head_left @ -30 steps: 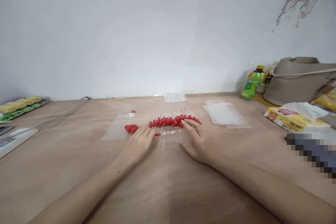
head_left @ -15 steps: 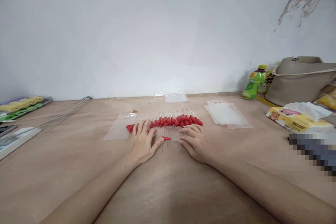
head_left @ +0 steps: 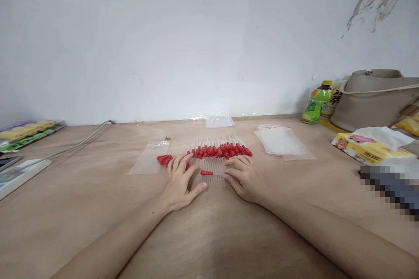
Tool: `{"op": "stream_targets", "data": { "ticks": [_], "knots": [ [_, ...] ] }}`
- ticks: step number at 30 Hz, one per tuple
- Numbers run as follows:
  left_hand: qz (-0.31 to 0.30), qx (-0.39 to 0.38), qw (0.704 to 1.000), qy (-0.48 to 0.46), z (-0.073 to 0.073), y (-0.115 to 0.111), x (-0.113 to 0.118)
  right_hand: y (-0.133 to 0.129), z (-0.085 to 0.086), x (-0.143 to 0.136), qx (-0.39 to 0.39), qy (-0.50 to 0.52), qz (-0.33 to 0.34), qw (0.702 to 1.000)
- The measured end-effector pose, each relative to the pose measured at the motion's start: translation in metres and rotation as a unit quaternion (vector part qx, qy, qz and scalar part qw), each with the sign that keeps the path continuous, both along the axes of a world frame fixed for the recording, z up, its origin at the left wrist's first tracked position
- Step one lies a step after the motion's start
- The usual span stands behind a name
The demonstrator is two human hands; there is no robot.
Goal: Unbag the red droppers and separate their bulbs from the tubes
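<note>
Between thumb and fingers of my right hand (head_left: 242, 176) is a dropper, its clear tube pointing left and tipped with a red rubber bulb (head_left: 206, 173). My left hand (head_left: 183, 183) is open, thumb and fingers apart, just left of that bulb and not gripping it. Under the held dropper several clear tubes (head_left: 214, 181) lie side by side on the table. Loose red bulbs (head_left: 163, 159) lie by my left fingertips, partly hidden by them. Behind both hands is a row of assembled droppers (head_left: 219, 151), red bulbs toward me and tubes toward the wall.
A clear plastic bag (head_left: 147, 159) lies at left, a stack of bags (head_left: 281, 141) at right, another bag (head_left: 220, 122) by the wall. A green bottle (head_left: 316, 103), beige handbag (head_left: 369, 98) and tissue pack (head_left: 369, 148) stand right. A grey cable (head_left: 78, 143) crosses the left side.
My left thumb and fingers have parted and come off the red bulb, the hand shifting slightly down. My right hand stays in place with the dropper.
</note>
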State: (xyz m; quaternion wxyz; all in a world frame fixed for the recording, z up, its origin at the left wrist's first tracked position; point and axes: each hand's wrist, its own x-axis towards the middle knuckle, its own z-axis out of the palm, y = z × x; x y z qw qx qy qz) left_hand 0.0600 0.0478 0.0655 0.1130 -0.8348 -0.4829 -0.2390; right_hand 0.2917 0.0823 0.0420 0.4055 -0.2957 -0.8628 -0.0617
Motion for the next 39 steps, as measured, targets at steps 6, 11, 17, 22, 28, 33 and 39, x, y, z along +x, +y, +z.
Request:
{"op": "stream_targets", "data": {
  "ticks": [6, 11, 17, 22, 28, 33, 39],
  "knots": [
    [-0.061, 0.046, 0.997, -0.018, 0.002, -0.001, 0.001, -0.002, 0.002, 0.0, -0.003, -0.003, 0.017, 1.0],
    [-0.152, 0.045, 0.987, -0.025, -0.002, 0.003, 0.008, -0.005, 0.004, -0.003, -0.007, -0.016, 0.058, 0.998],
    [-0.176, 0.04, 0.981, -0.064, -0.007, 0.004, 0.011, -0.007, 0.005, -0.009, -0.025, -0.024, 0.082, 0.996],
    [-0.182, 0.064, 0.979, -0.066, -0.008, 0.005, 0.012, -0.008, 0.006, -0.014, -0.026, -0.02, 0.104, 0.994],
    [-0.191, 0.102, 0.975, -0.039, -0.012, 0.008, 0.01, -0.008, 0.006, -0.014, -0.029, -0.027, 0.1, 0.994],
    [-0.203, 0.129, 0.97, -0.022, -0.012, 0.007, 0.01, -0.006, 0.003, -0.015, -0.005, -0.026, 0.109, 0.994],
    [-0.21, 0.114, 0.971, 0.016, -0.007, 0.003, 0.012, -0.007, -0.001, -0.014, -0.009, -0.021, 0.163, 0.986]
  ]
}}
